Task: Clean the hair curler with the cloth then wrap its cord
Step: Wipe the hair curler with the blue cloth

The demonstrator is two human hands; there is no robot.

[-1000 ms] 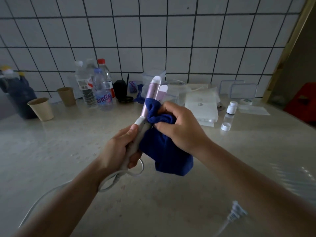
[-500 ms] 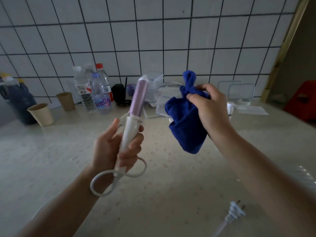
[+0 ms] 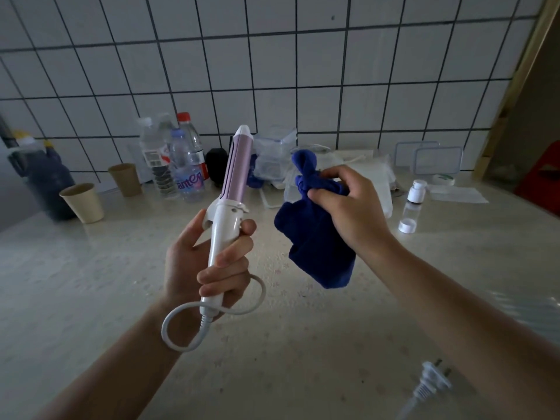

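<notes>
My left hand (image 3: 209, 262) grips the white handle of the hair curler (image 3: 230, 201), which points up and away with its lilac barrel closed. Its white cord (image 3: 194, 322) loops out below my fist, and the white plug (image 3: 433, 380) lies on the counter at the lower right. My right hand (image 3: 351, 213) holds a bunched dark blue cloth (image 3: 315, 244) in the air to the right of the curler, not touching it. The cloth hangs below my fingers, and a twisted end sticks up above them.
On the pale speckled counter (image 3: 91, 283), against the tiled wall, stand two paper cups (image 3: 83, 203), several water bottles (image 3: 178, 165), a dark jug (image 3: 45, 183), clear plastic boxes (image 3: 436, 159) and white packets. A small clear bottle with a white cap (image 3: 413, 204) stands at the right.
A second ago the cloth was wrapped round the curler's open plates. My right hand has pulled it off to the right, and the plates have closed.
</notes>
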